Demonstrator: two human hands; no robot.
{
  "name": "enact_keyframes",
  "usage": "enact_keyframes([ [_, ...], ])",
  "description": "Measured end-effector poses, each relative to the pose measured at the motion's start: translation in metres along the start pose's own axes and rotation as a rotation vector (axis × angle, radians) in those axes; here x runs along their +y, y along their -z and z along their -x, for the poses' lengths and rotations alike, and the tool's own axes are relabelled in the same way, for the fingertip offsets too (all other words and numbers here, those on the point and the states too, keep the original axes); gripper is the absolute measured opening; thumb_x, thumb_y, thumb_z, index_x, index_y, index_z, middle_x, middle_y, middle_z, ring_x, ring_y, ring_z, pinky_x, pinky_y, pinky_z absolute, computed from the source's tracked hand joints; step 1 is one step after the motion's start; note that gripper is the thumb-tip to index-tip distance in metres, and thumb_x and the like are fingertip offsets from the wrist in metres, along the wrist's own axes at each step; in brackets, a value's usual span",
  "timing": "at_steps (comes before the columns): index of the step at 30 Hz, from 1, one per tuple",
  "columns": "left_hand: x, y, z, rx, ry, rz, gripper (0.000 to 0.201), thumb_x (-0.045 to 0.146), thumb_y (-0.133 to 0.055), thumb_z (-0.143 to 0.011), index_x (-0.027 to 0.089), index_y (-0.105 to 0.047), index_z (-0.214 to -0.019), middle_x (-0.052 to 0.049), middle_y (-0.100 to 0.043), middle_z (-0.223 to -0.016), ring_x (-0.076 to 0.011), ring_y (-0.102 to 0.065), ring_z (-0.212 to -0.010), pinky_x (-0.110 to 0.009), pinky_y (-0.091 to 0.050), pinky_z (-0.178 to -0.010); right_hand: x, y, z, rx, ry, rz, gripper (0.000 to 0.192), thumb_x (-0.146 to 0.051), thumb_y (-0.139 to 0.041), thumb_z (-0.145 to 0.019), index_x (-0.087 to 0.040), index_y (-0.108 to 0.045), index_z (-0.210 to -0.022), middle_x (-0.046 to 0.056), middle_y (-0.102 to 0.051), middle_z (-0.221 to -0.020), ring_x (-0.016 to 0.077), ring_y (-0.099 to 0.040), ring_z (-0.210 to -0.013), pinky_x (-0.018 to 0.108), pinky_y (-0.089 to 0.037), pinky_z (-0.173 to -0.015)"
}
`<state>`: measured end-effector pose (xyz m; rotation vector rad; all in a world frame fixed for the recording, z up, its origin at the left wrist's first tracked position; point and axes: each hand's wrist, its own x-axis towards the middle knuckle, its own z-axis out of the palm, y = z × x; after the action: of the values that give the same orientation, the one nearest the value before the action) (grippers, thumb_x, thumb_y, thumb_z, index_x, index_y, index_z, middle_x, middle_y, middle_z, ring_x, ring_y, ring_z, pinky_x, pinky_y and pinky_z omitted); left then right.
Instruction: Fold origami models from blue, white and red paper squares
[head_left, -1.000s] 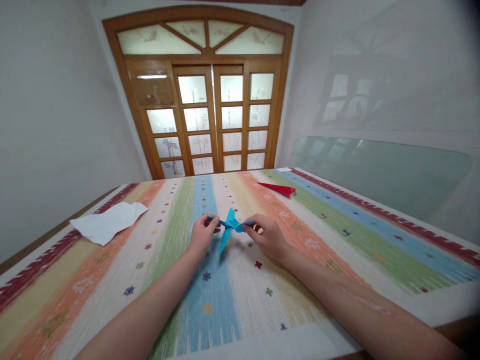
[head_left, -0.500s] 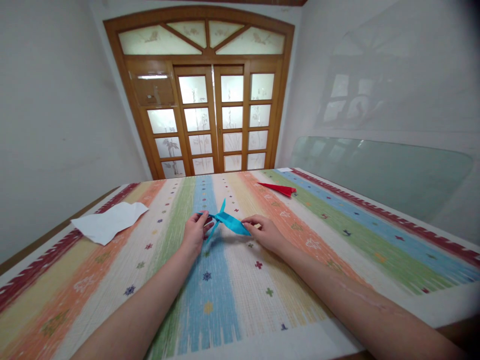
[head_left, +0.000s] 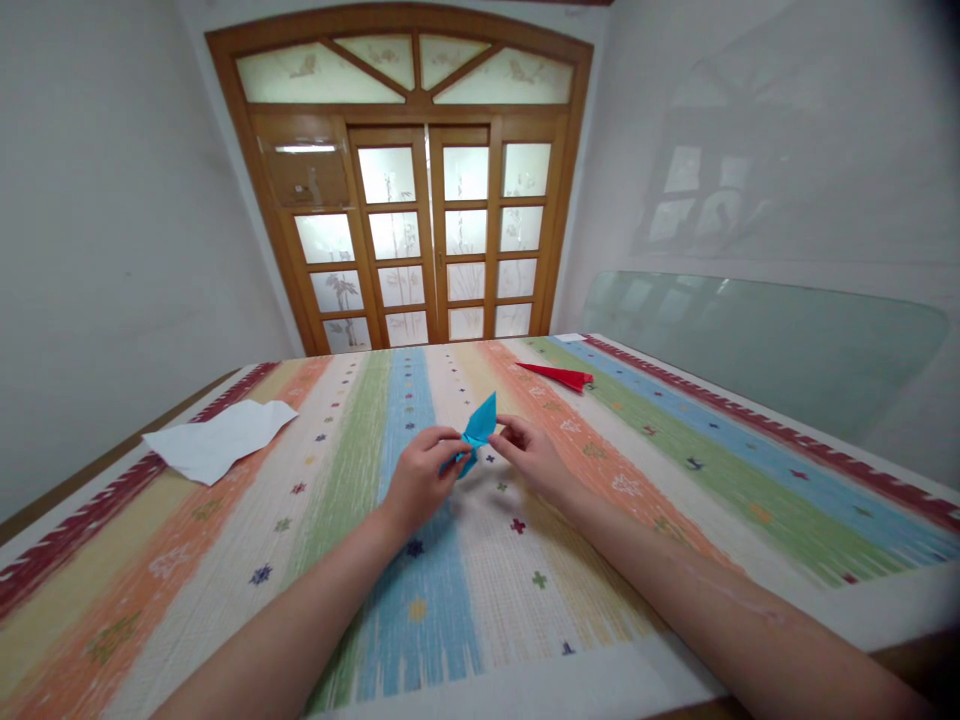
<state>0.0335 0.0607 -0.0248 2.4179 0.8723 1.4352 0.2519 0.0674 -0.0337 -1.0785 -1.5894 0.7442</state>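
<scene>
Left hand (head_left: 426, 475): thumb and fingers pinched round the lower part of a blue folded paper (head_left: 482, 418), fingers curled and partly covering it. Right hand (head_left: 529, 455): thumb tip at the paper's right edge, index finger bent just above; couldn't tell if it gripped or only touched. Blue paper sat between the two hands, at the fingertips, and looked raised off the cloth. One pointed flap stuck up and away from the left hand, leaning toward the right hand's side; a smaller bit showed below the left fingers.

Striped tablecloth (head_left: 517, 610) spread under both hands and forearms. White paper sheet (head_left: 221, 440), uneven edges, lay flat well to the left of the left hand and a little farther out. Red folded paper (head_left: 559, 376), long and narrow, lay beyond the right hand, slightly to its right, point toward the left. Greenish glass panel (head_left: 750, 335) stood farther off, right of the right hand. Wooden doors (head_left: 431, 240) with frosted panes stood far beyond both hands.
</scene>
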Motion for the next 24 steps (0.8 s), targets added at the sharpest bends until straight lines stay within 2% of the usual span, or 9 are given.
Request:
enact_keyframes([
  [3,-0.0003,-0.0042,0.0057,-0.092,-0.094,-0.059,0.021,0.022,-0.058,-0.096,0.026,-0.074,-0.109,-0.011,-0.069,-0.113,-0.0229,-0.063,-0.108,-0.038,-0.051,-0.094,-0.0012,-0.0020,-0.0003,-0.044,-0.021,-0.069,0.033,-0.048,-0.071,-0.083,-0.019,-0.071,-0.097,0.003,-0.067,-0.080,0.0185,-0.059,-0.073,0.031,-0.046,-0.066],
  [5,-0.0007,-0.0057,0.0069,-0.104,-0.111,-0.063,0.022,0.021,-0.057,-0.096,0.026,-0.073,-0.110,-0.011,-0.068,-0.114,-0.0227,-0.063,-0.109,-0.038,-0.051,-0.095,0.0000,-0.0027,-0.0009,-0.071,-0.046,-0.118,0.031,-0.047,-0.072,-0.080,-0.018,-0.071,-0.091,0.005,-0.069,-0.084,0.0186,-0.060,-0.075,0.031,-0.047,-0.069],
  [7,0.0002,-0.0055,0.0059,-0.084,-0.086,-0.049,0.019,0.023,-0.057,-0.096,0.025,-0.073,-0.108,-0.011,-0.068,-0.114,-0.0226,-0.063,-0.108,-0.038,-0.051,-0.095,0.0021,-0.0029,-0.0013,-0.099,-0.081,-0.162,0.031,-0.046,-0.073,-0.079,-0.017,-0.070,-0.090,0.004,-0.069,-0.083,0.0170,-0.059,-0.071,0.030,-0.046,-0.065],
  [10,0.0016,-0.0035,0.0028,-0.033,-0.016,-0.020,0.018,0.028,-0.057,-0.097,0.023,-0.071,-0.106,-0.011,-0.068,-0.111,-0.0229,-0.064,-0.105,-0.038,-0.051,-0.096,0.0046,-0.0026,-0.0012,-0.129,-0.133,-0.213,0.033,-0.049,-0.073,-0.078,-0.018,-0.068,-0.086,0.001,-0.063,-0.071,0.0129,-0.050,-0.058,0.026,-0.038,-0.054],
  [13,-0.0005,-0.0022,0.0013,-0.006,0.031,-0.015,0.021,0.031,-0.058,-0.096,0.021,-0.068,-0.112,-0.011,-0.070,-0.111,-0.0240,-0.065,-0.105,-0.039,-0.050,-0.096,0.0045,-0.0026,-0.0002,-0.166,-0.163,-0.252,0.035,-0.052,-0.073,-0.078,-0.019,-0.064,-0.080,-0.002,-0.055,-0.063,0.0115,-0.045,-0.054,0.026,-0.035,-0.051],
  [17,-0.0061,-0.0031,0.0028,-0.048,0.072,-0.011,0.030,0.032,-0.063,-0.093,0.020,-0.064,-0.121,-0.012,-0.070,-0.118,-0.0256,-0.065,-0.110,-0.040,-0.048,-0.098,0.0011,-0.0030,0.0020,-0.228,-0.176,-0.281,0.036,-0.053,-0.074,-0.077,-0.018,-0.063,-0.080,-0.002,-0.055,-0.065,0.0122,-0.047,-0.056,0.026,-0.037,-0.052],
  [24,-0.0070,-0.0038,0.0020,-0.099,0.129,0.015,0.023,0.037,-0.062,-0.093,0.021,-0.068,-0.108,-0.010,-0.073,-0.109,-0.0257,-0.066,-0.104,-0.038,-0.048,-0.093,-0.0010,-0.0035,0.0049,-0.267,-0.178,-0.273,0.032,-0.048,-0.075,-0.079,-0.017,-0.070,-0.085,0.002,-0.063,-0.073,0.0138,-0.053,-0.063,0.026,-0.041,-0.055],
])
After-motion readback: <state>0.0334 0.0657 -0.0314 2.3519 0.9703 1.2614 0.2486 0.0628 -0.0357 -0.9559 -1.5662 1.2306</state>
